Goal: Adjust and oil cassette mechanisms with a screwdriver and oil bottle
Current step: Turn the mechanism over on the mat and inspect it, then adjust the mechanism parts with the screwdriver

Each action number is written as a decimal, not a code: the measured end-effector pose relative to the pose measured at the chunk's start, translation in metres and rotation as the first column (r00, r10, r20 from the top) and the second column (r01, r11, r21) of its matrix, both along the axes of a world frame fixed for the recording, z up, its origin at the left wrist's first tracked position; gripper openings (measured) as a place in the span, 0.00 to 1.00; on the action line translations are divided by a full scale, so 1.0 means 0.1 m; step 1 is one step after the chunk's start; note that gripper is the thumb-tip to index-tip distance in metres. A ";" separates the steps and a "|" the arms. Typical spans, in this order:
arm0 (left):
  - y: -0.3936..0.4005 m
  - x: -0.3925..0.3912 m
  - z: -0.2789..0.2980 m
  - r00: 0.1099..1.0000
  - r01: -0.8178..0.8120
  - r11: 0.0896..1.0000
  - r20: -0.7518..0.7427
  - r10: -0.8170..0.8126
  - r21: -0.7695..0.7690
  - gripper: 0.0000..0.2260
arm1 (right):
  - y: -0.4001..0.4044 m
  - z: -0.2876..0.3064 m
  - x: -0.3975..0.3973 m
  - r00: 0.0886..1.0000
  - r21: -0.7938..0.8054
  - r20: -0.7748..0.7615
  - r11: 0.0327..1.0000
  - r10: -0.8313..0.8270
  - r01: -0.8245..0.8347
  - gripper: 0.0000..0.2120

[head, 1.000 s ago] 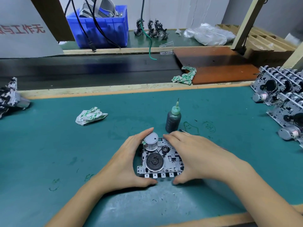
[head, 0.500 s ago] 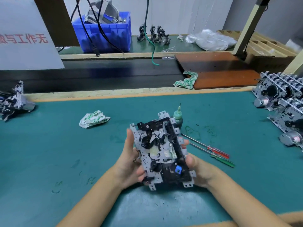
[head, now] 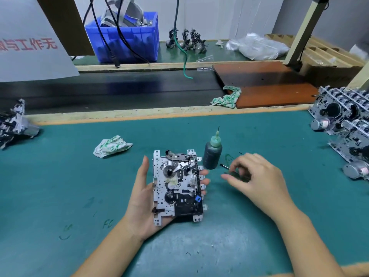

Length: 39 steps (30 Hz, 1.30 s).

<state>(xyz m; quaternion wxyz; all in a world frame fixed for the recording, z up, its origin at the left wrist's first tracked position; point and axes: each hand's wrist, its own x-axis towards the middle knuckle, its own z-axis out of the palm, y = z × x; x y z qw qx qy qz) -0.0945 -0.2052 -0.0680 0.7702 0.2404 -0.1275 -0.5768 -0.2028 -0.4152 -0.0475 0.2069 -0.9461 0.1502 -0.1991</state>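
Step in hand: tool pick-up, ahead of adjusting; no oil applied yet, by my reading.
Cassette mechanism: lies face-up across the left hand, just above the table; palm beneath, thumb along one edge, fingertips curled round the other.
Right hand: over the screwdriver, fingers bent toward it; blurred, so I cannot tell whether it has a grip. Only the dark tip shows.
Oil bottle: upright on the table, between mechanism and right hand, untouched.
Next move calls for: a firm pinch on the screwdriver handle, then the tip guided to a screw while the left hand holds the mechanism level.
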 end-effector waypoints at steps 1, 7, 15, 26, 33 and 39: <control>-0.01 0.00 -0.02 1.000 -0.011 1.000 -0.008 0.011 0.022 0.41 | -0.02 0.01 0.00 0.994 -0.067 -0.091 0.997 -0.054 0.048 0.11; -0.06 0.03 -0.07 0.992 -0.003 0.989 -0.121 0.022 0.149 0.38 | -0.07 -0.10 0.01 0.965 -0.138 -0.249 0.989 -0.079 0.046 0.07; -0.09 0.02 -0.04 0.995 -0.029 0.966 -0.085 0.052 0.257 0.36 | 0.17 0.07 0.02 0.926 0.819 0.043 0.518 0.375 -0.247 0.09; -0.12 0.03 -0.07 0.999 -0.025 0.948 -0.027 0.035 0.318 0.36 | 0.38 0.14 0.08 0.832 0.887 -0.234 0.460 0.503 -0.028 0.22; -0.12 0.04 -0.08 0.999 -0.028 0.945 -0.031 0.040 0.326 0.35 | 0.36 0.12 0.07 0.822 0.852 -0.291 0.523 0.490 -0.011 0.22; -0.13 0.05 -0.08 0.999 -0.025 0.935 -0.018 0.034 0.354 0.36 | 0.33 0.10 0.05 0.805 0.885 -0.271 0.466 0.528 -0.007 0.19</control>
